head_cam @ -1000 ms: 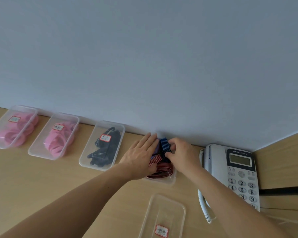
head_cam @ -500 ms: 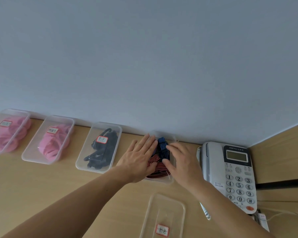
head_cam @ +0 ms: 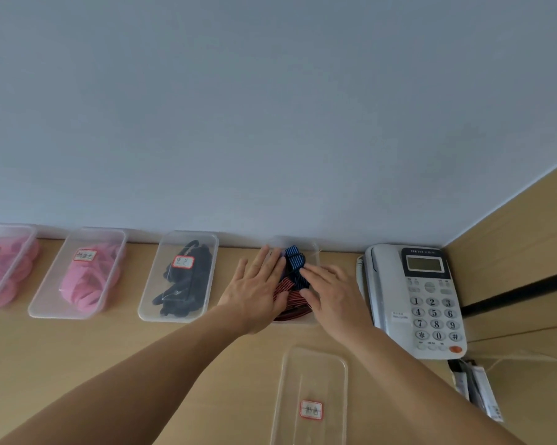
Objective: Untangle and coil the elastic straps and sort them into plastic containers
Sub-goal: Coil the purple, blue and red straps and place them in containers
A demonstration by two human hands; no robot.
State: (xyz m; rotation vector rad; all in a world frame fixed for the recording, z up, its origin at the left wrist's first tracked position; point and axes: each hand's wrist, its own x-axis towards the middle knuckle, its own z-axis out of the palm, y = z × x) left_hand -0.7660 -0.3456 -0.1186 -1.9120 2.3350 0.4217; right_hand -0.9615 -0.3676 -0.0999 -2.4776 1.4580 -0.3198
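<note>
Straps, blue and red striped, lie in the open container just left of the telephone. Your left hand and right hand rest flat on them, fingers straight, gripping nothing. Press evenly so the coils settle below the rim before the lid goes on.

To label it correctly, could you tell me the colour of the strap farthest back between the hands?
The strap is blue with black stripes; head view.

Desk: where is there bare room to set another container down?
Open desk in front of the pink-strap container and black-strap container, left of the left arm. Crowded along the wall row and around the telephone and clear tray.
</note>
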